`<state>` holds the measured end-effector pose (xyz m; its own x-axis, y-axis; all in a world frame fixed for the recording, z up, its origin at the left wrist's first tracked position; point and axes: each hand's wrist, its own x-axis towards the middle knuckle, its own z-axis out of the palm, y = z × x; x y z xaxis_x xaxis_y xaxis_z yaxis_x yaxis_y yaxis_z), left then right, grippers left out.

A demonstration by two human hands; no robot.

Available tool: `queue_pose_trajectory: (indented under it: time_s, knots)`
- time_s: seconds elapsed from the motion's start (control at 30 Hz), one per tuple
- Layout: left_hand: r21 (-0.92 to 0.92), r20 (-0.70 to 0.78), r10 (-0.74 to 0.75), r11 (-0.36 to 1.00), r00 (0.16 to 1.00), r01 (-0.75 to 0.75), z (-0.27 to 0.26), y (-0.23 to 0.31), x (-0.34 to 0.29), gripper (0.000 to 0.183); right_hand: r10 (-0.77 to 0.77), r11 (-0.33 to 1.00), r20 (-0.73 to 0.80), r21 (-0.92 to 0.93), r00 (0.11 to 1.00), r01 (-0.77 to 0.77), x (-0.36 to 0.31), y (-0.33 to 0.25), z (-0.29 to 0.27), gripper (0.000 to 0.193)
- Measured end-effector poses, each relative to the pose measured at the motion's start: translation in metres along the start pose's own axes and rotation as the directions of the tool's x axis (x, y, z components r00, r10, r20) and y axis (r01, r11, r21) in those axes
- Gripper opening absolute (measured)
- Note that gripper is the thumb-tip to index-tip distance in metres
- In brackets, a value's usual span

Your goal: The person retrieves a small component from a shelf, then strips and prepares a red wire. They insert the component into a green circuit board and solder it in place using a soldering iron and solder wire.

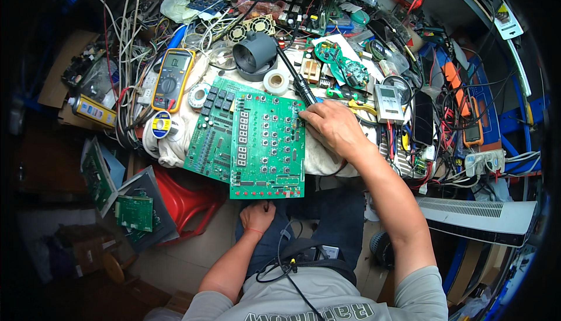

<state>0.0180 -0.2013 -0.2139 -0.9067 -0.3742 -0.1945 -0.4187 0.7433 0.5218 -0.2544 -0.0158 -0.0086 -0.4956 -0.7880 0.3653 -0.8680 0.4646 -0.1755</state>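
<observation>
"Where is the right grip [336, 127]?"

"At the green display board [269, 146]. The fingers are bent, and their tips lie over its right edge, near the far corner. Whether they pinch it or only rest there, I can't tell."

"And the board itself?"

"Just left of that grip, face up, with a column of digit displays, rows of push buttons and small red parts along the near edge. It overlaps a second green board [213, 140], farther left, which carries black blocks."

"What about the left grip [257, 219]?"

"It's over the thigh, just nearer the body than the display board's near edge. The fingers look curled; I can't tell whether they hold anything."

"What else is near the right grip?"

"A black rod [296, 75] slants down toward it from beyond. Past the knuckles lies a green-handled tool [342, 94], and to the right a grey meter [388, 103], with a dark phone [423, 119] beyond that."

"And to its left?"

"A roll of tape [276, 81] at the display board's far edge, then, well apart, a yellow multimeter [173, 80] and a solder spool [160, 125]."
</observation>
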Motion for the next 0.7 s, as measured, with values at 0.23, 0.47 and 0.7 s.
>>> queue_pose_trajectory:
  time_s: [0.23,0.47,0.7]
  knots:
    - [-0.018,-0.019,0.005,1.000,1.000,-0.005,0.002,-0.002,0.000,0.032,-0.063,0.997,0.074,-0.039,0.995,0.066,0.008,0.005,-0.005,0.025]
    - [-0.019,-0.020,0.005,1.000,1.000,-0.006,0.001,-0.002,0.000,0.034,-0.097,0.995,0.093,-0.019,0.991,0.099,0.013,0.008,-0.002,0.023]
    - [-0.016,-0.009,-0.012,1.000,1.000,0.012,0.000,0.000,0.001,0.034,-0.141,0.988,0.121,-0.050,0.982,0.148,0.018,0.012,-0.002,0.017]
